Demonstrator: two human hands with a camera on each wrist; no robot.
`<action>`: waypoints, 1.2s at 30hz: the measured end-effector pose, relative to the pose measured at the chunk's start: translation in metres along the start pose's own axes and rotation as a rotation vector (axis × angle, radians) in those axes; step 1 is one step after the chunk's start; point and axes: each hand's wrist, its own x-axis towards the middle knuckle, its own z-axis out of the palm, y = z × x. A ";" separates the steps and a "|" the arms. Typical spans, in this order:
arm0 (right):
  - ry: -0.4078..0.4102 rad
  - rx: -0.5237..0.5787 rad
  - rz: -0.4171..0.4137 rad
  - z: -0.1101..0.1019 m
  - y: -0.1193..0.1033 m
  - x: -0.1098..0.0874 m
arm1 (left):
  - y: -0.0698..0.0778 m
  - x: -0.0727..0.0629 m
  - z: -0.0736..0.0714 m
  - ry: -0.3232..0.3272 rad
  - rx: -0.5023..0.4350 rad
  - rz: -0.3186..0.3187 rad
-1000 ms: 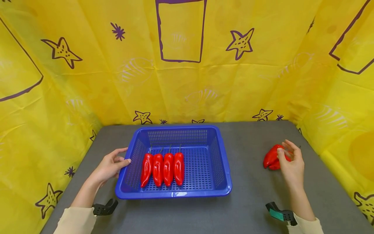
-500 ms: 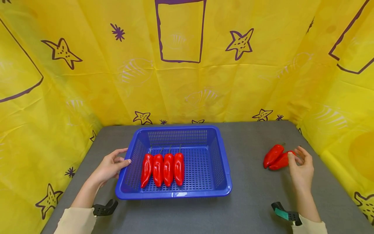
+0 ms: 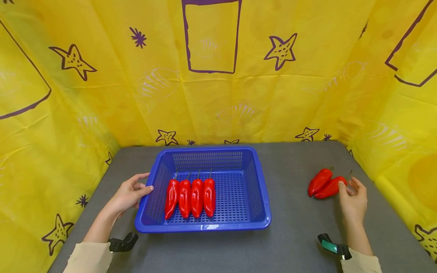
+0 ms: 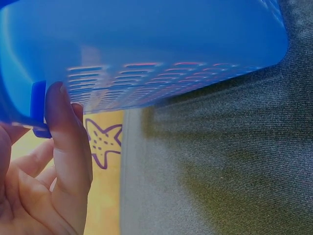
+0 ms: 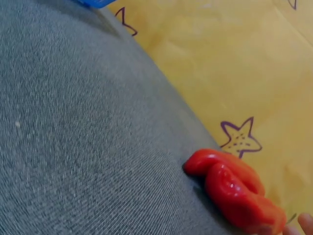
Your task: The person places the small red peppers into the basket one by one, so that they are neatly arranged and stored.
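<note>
My left hand (image 3: 130, 193) grips the left rim of a blue plastic basket (image 3: 235, 227), thumb over the rim and fingers outside. In the left wrist view the thumb and fingers (image 4: 63, 122) hold the basket's edge (image 4: 161, 34). Several red peppers (image 3: 184, 197) lie side by side in its left half, stems toward the back. On the right, two more red peppers lie on the table, one farther left (image 3: 319, 182) and one nearer (image 3: 329, 188). My right hand (image 3: 354, 201) pinches the nearer pepper's stem end between thumb and fingers. In the right wrist view only fingertips (image 5: 305, 224) show beside it.
A grey cloth-covered table (image 3: 290, 216) lies under everything. Yellow curtain (image 3: 218, 102) with starfish drawings encloses the back and both sides. Both wrists wear black camera mounts, the left one (image 3: 123, 242) close to the basket's front left corner.
My right hand has moved right from over the two loose peppers to the nearer one's stem end, and its fingers have come down there. The left hand and basket have stayed put.
</note>
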 end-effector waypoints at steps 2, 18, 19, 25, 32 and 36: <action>-0.003 -0.024 0.010 0.000 0.003 0.002 | 0.000 0.000 0.000 0.000 0.001 0.000; -0.102 -0.191 0.081 0.004 0.009 0.009 | 0.000 0.000 0.000 -0.006 -0.003 -0.003; -0.111 -0.197 0.084 0.004 0.008 0.010 | 0.001 0.000 0.000 -0.005 -0.001 -0.005; -0.160 -0.254 0.063 0.005 0.004 0.010 | 0.001 0.000 0.000 -0.003 0.009 -0.012; -0.198 -0.319 0.046 0.006 0.002 0.015 | 0.001 0.000 0.000 -0.001 0.005 -0.005; -0.206 -0.352 0.044 0.008 0.002 0.020 | 0.001 0.000 0.000 0.001 0.006 -0.007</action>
